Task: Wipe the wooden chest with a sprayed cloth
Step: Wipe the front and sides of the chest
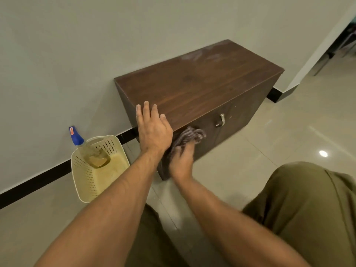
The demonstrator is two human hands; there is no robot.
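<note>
Pressing the cloth (189, 134) against the chest (196, 83) front, right hand (182, 160) fingers grip it; left hand (153, 128) rests flat, fingers spread.

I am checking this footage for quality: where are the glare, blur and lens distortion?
Head view: a bright ceiling-light glare spot sits on the glossy beige floor tiles; the right hand and its striped grey cloth are motion-blurred against the dark wooden chest, while the left hand is sharper; wide-angle distortion bows the black skirting strip.
</note>
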